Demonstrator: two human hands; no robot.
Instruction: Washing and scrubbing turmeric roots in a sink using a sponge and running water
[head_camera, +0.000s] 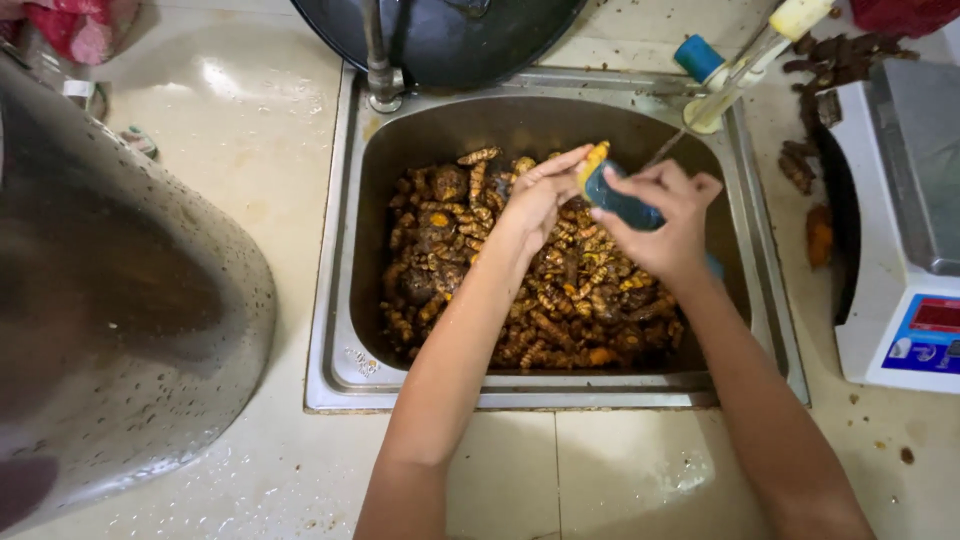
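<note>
Over the steel sink (340, 300) of turmeric roots (540, 290), the left hand (540, 195) pinches one turmeric piece (596, 160); the right hand (665, 220), closed around a blue peeler (622, 205), should stroke lightly, away from fingertips.

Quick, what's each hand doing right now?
Left hand: shut on an orange root piece.
Right hand: shut on a blue-handled tool.

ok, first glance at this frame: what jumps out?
The steel sink at centre, heaped with knobbly orange-brown roots. Above the heap, the left hand pinches an orange root piece while the right hand grips a blue-handled tool against it. A big wet metal basin fills the left edge; a white scale sits at right.
</note>
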